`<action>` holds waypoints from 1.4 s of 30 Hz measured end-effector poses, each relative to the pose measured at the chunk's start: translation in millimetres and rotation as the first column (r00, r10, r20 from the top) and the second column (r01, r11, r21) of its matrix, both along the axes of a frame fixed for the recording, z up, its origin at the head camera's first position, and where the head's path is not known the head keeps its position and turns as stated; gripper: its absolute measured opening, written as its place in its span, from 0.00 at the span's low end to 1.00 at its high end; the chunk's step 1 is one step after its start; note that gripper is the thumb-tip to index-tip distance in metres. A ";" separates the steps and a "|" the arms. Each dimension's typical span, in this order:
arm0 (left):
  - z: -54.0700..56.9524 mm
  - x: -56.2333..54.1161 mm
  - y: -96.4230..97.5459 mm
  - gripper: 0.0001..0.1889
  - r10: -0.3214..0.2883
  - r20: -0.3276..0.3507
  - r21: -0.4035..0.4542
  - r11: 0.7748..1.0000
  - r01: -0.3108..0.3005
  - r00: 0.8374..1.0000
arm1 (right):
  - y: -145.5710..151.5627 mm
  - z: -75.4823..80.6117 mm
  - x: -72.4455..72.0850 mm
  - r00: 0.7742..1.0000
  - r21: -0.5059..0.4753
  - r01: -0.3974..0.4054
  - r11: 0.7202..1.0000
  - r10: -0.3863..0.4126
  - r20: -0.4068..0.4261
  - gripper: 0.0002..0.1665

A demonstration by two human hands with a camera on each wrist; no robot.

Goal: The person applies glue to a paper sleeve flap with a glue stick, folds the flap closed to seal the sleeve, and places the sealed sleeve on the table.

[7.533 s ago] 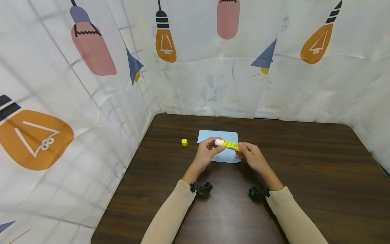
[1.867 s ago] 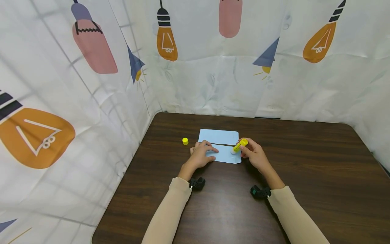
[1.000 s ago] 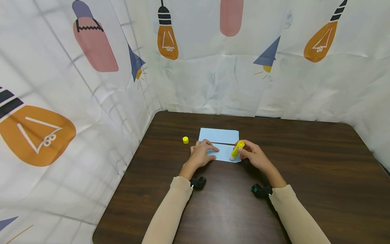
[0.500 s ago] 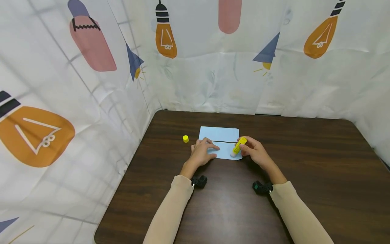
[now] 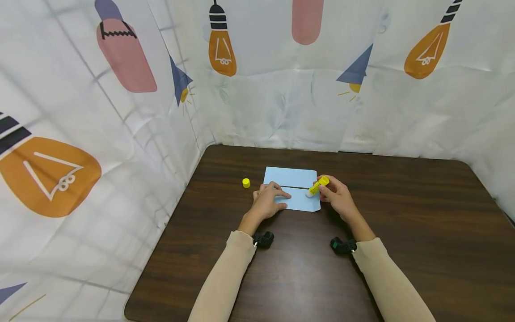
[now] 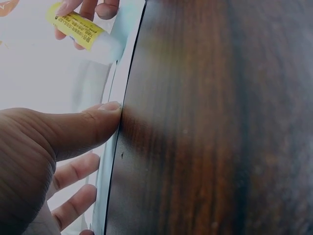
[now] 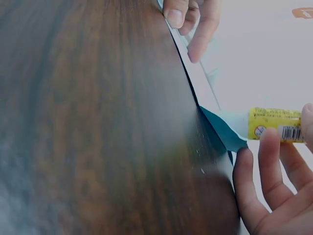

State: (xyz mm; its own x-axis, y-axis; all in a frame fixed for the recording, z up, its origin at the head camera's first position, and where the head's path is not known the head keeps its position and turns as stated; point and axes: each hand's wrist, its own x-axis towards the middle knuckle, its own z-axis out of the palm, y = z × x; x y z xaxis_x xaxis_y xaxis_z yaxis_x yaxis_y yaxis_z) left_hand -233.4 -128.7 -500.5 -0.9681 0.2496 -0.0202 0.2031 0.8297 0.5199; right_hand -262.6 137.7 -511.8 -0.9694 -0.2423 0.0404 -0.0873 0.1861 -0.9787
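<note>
On the dark wooden table lies a light blue paper piece (image 5: pixel 298 203), crossed by a dark line that splits it into a far and a near panel. My left hand (image 5: pixel 265 201) presses the near panel's left part with spread fingers, thumb at the front edge. A yellow glue stick (image 5: pixel 318 186) is pinched between the thumb and fingers of my right hand (image 5: pixel 337 196). Its white end points down onto the near panel's right part. In the right wrist view, the glue stick (image 7: pixel 276 125) meets a paper edge that lifts off the table, fingertips just beneath.
The glue stick's yellow cap (image 5: pixel 246 183) stands on the table (image 5: pixel 402 214), left of the paper. Fabric walls (image 5: pixel 257 107) printed with lamps rise behind and left of the table. Both wrists wear black camera bands (image 5: pixel 263 239).
Since the earliest frame my left hand has left the glue stick for the paper, and the stick has tipped white end down. Lately the stick has shifted slightly away from the near edge.
</note>
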 end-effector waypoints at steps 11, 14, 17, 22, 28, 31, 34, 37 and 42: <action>1.9 1.4 -0.1 0.16 0.005 0.001 0.010 1.000 -0.005 1.000 | -2.4 0.6 -1.1 0.997 -0.040 0.070 0.997 -0.069 0.034 0.26; 1.9 1.8 -0.2 0.15 0.003 -0.001 0.015 1.000 -0.003 1.000 | -2.5 1.2 -0.3 0.996 -0.043 0.078 0.996 -0.076 0.039 0.26; 1.4 1.5 -0.1 0.15 -0.001 -0.004 0.018 1.000 0.001 1.000 | -2.6 2.5 0.6 0.997 -0.043 0.073 0.996 -0.072 0.043 0.25; 1.1 1.4 -0.1 0.15 -0.003 -0.003 0.021 1.000 0.003 1.000 | -3.0 4.1 1.3 0.997 -0.035 0.061 0.998 -0.060 0.049 0.25; -0.6 0.6 -0.7 0.16 0.002 0.003 0.002 1.000 -0.002 1.000 | -3.3 4.2 2.5 0.999 -0.033 0.029 0.999 -0.028 0.030 0.24; -0.9 0.6 -0.7 0.16 0.004 0.006 -0.007 1.000 -0.004 1.000 | -3.2 4.1 3.1 1.000 -0.026 0.017 1.000 -0.017 0.014 0.24; -0.8 0.6 -0.7 0.16 0.005 0.008 -0.008 1.000 -0.005 1.000 | -2.9 4.2 3.6 1.000 -0.009 0.009 1.000 -0.009 0.000 0.24; -0.6 0.3 -0.7 0.16 0.006 0.008 -0.010 1.000 -0.005 1.000 | -2.5 4.5 4.0 1.000 0.006 -0.002 1.000 0.002 -0.009 0.24; -0.9 -0.1 -0.9 0.16 0.007 0.008 -0.011 1.000 -0.007 1.000 | -1.7 6.4 5.5 0.999 0.029 -0.042 0.999 0.043 -0.027 0.24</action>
State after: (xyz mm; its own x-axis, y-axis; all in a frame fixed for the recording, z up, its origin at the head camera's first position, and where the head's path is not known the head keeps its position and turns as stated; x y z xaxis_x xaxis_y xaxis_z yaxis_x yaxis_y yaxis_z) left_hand -233.6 -129.6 -501.4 -0.9696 0.2429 -0.0309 0.1933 0.8367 0.5124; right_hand -257.2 136.0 -505.4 -0.9567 -0.2850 0.0590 -0.1223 0.2095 -0.9701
